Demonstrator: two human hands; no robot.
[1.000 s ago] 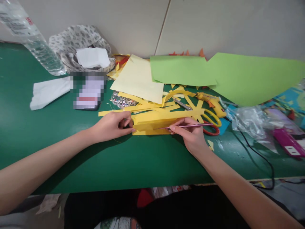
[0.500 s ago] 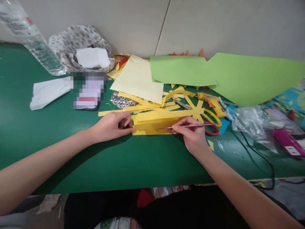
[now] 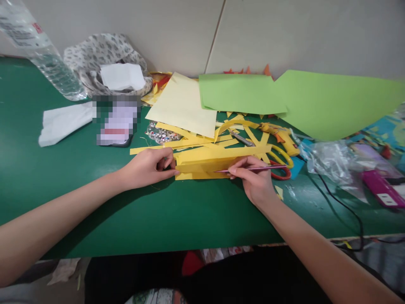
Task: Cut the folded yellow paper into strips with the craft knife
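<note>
"What is the left hand [image 3: 148,169] doing?"

"Its fingers are curling partway in, and it is touching the left end of the yellow paper [image 3: 198,168]. I can't tell whether it is pinching it."

"And the right hand [image 3: 257,179]?"

"It is closing thumb and fingers around a thin pink stick [image 3: 259,168], which is pointing left, its tip over the paper."

"Where is the paper lying?"

"It is lying folded on the green table [image 3: 158,228], between the hands, just in front of the yellow strips [image 3: 196,142]."

"What else is sitting nearby?"

"Scissors [image 3: 287,159] are resting beyond the right hand, with a glue gun [image 3: 286,141] lying behind them. Green sheets [image 3: 240,93] are lying farther back, and a phone [image 3: 117,122] is lying off to the left."
</note>
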